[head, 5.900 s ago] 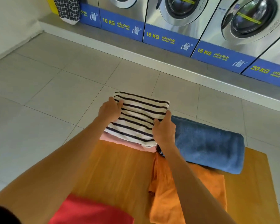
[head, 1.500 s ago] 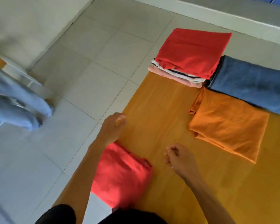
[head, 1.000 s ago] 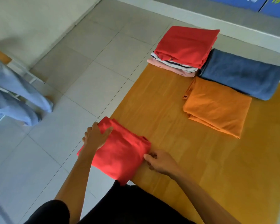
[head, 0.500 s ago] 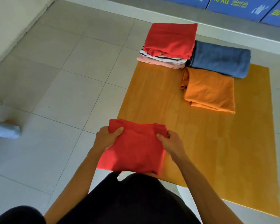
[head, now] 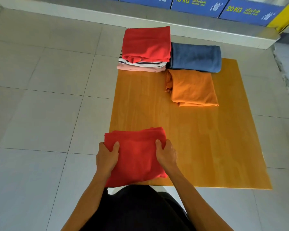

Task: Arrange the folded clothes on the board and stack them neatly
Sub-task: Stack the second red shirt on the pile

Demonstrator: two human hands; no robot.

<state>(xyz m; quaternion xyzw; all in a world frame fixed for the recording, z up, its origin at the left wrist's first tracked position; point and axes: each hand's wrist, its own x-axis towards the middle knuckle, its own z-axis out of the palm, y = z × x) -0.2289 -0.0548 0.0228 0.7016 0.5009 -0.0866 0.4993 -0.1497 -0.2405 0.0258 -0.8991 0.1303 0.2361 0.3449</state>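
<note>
You've got both hands, left hand [head: 107, 158] & right hand [head: 167, 155], clamped on the folded red garment [head: 137, 157] at the board [head: 198, 139]'s near-left corner, probably lifted, so next carry it to the stack [head: 144, 50].

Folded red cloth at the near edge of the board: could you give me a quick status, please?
Left hand and right hand both grip the folded red cloth. Stack topped by a red folded garment at the orange wooden board far corner. Path between bare.

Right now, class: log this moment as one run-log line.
left hand: grips red folded cloth | right hand: grips same | stack: far on board | orange cloth, blue towel: unstacked
</note>
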